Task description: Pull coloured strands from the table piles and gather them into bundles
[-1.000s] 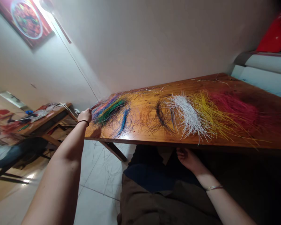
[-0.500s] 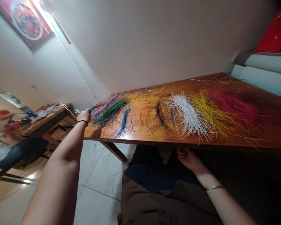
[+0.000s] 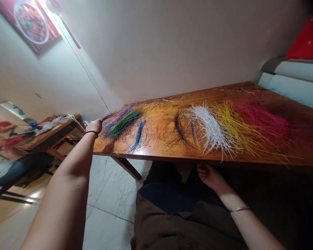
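The tabletop (image 3: 156,152) is warm brown wood, glossy enough to throw back a bright patch near its front edge, and it runs along a plain grey wall (image 3: 172,52). Strands are spread across it by colour. Toward the left end lie purple strands (image 3: 125,110) and green strands (image 3: 127,122), with a small blue bundle (image 3: 138,134) just beside them; loose dark strands (image 3: 179,128) curl near the middle. Further right come white strands (image 3: 214,126), then yellow strands (image 3: 228,116) overlapping the white, then pink strands (image 3: 270,121).

The left hand (image 3: 94,127) is at the left end, knuckles up and fingers bent, right where the coloured strands run out (whether its grip is closed on any of them, I cannot tell). The right hand (image 3: 210,176) sits below the front edge, fingers curled and partly in shadow; I cannot tell whether its grip holds anything.

A lamp (image 3: 53,6) glares at upper left beside a framed picture (image 3: 31,22), and a thin cord (image 3: 86,71) trails down the wall. Pale tiles (image 3: 101,194) cover the floor beneath. At far left, a blurred person (image 3: 1,170) sits at a cluttered second table (image 3: 52,133). A red object (image 3: 306,40) stands at upper right, above a whitish box (image 3: 292,85).
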A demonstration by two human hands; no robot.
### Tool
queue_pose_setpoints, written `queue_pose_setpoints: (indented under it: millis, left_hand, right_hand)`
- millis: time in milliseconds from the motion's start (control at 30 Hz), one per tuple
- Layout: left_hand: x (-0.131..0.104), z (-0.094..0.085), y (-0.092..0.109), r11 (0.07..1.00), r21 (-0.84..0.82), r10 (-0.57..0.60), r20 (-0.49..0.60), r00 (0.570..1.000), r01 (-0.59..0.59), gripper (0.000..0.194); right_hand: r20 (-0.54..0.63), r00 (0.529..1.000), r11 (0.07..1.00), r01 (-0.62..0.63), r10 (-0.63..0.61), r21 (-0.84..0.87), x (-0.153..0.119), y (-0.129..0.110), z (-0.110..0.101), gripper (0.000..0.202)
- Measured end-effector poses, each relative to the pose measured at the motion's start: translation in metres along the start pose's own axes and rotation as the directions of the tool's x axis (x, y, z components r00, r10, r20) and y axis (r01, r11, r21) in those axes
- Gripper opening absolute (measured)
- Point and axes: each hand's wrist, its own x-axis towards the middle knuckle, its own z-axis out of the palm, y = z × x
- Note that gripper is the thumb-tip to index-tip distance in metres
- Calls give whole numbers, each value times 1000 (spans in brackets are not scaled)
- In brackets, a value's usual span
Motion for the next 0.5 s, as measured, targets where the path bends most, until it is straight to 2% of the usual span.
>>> queue_pose_setpoints:
  millis: [200,333,500]
  left_hand:
    - [1,-1,3,1000,15,2,-43,999,-1,52]
    - [-1,-5,3,999,4,-31,-84,996,31,54]
    - [-8,-18,7,993,-66,-106,-186,977,95,53]
  right_hand:
    - [-86,995,995,-47,54,86,-1,0,3,11]
    - [-97,993,989,-51,65,139,-2,0,5,11]
    - [-92,993,992,-57,68,113,0,0,2,10]
